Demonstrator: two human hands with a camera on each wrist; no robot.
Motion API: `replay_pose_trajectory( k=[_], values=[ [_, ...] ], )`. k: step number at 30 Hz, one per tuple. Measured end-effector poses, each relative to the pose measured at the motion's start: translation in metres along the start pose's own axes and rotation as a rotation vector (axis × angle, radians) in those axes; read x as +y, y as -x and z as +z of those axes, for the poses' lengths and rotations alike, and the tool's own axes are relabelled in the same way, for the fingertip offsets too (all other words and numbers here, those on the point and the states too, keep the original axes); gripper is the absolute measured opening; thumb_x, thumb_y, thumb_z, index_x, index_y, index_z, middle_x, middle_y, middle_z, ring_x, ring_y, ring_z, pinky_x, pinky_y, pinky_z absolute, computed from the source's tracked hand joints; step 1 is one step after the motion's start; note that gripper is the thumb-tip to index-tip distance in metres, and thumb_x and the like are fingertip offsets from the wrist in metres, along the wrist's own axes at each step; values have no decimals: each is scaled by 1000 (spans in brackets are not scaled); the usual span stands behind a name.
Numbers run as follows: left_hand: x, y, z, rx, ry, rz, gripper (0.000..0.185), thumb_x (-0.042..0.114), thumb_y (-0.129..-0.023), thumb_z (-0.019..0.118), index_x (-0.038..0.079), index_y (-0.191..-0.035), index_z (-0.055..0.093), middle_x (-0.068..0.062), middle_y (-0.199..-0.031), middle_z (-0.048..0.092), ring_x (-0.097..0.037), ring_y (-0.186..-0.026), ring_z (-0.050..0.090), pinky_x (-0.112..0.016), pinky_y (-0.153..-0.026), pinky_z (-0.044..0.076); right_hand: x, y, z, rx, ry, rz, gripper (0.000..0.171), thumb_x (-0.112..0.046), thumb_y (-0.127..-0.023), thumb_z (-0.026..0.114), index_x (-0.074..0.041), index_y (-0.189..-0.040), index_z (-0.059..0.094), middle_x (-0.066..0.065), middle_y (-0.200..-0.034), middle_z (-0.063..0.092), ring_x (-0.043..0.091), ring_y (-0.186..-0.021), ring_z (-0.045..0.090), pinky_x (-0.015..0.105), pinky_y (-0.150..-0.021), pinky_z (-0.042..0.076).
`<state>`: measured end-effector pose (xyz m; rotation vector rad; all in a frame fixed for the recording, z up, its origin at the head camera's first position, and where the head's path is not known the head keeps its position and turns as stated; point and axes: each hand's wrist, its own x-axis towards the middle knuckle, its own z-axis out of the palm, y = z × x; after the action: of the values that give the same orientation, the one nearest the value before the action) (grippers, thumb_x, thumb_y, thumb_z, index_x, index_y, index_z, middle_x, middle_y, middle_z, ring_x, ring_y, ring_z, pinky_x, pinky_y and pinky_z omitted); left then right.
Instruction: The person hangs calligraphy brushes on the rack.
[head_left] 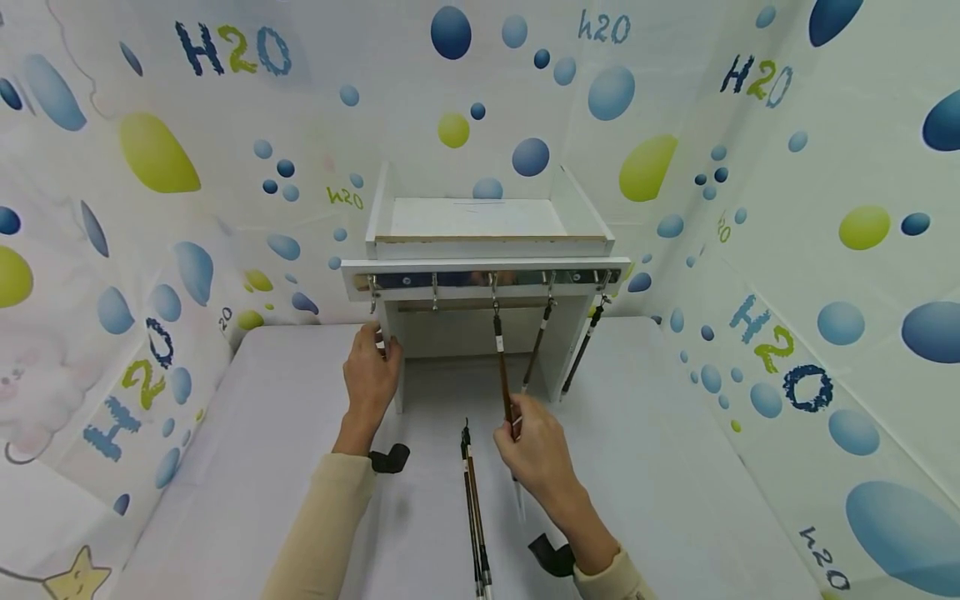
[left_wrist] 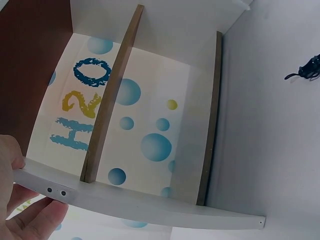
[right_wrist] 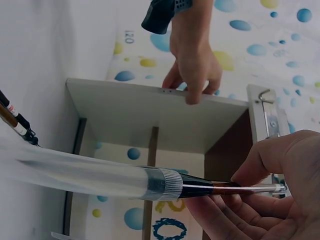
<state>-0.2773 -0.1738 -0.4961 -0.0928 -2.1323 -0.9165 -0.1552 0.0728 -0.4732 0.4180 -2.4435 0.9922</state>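
Five brushes: three hang from rack hooks [head_left: 551, 279], two lie on table [head_left: 645, 467] at 6 o'clock. Right hand [head_left: 536, 450] grip pinches the leftmost hung brush [head_left: 501, 358]. Left hand [head_left: 371, 375] grip clasps the rack's [head_left: 480, 250] left leg.

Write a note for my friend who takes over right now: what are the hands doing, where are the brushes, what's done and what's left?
Left hand grips the white rack's left side panel.
Right hand pinches a brush that hangs from the middle hook.
Done: three brushes hang on the hooks, counting that one.
Left: two brushes lie on the table; two left hooks are bare.
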Motion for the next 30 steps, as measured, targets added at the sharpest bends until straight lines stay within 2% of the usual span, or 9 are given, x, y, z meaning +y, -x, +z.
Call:
replay_pose_trajectory(
  k=[15, 24, 30],
  values=[
    [-1, 1, 2, -6, -16, -3, 26, 7, -93, 62, -5, -117, 59, -25, -100, 66, -39, -79, 74, -51, -64, 61, 10, -8, 12, 2, 1, 5, 32, 2, -82, 66, 9, -113, 65, 13, -85, 68, 9, -60, 60, 12, -48, 45],
    [-2, 1, 1, -42, -21, -45, 28, 10, -94, 61, -3, -118, 59, -25, -103, 67, -39, -82, 74, -51, -65, 60, 25, -13, 31, 10, -14, -2, 31, 4, -84, 65, 10, -115, 64, 15, -89, 70, 19, -72, 71, 15, -55, 53],
    [-1, -1, 0, -44, -34, -47, 28, 10, -94, 61, -4, -119, 59, -25, -103, 67, -39, -82, 75, -51, -65, 60, 32, -22, 42, 2, 11, 0, 31, 0, -89, 66, 9, -119, 63, 19, -97, 73, 24, -79, 74, 22, -59, 57]
  ],
)
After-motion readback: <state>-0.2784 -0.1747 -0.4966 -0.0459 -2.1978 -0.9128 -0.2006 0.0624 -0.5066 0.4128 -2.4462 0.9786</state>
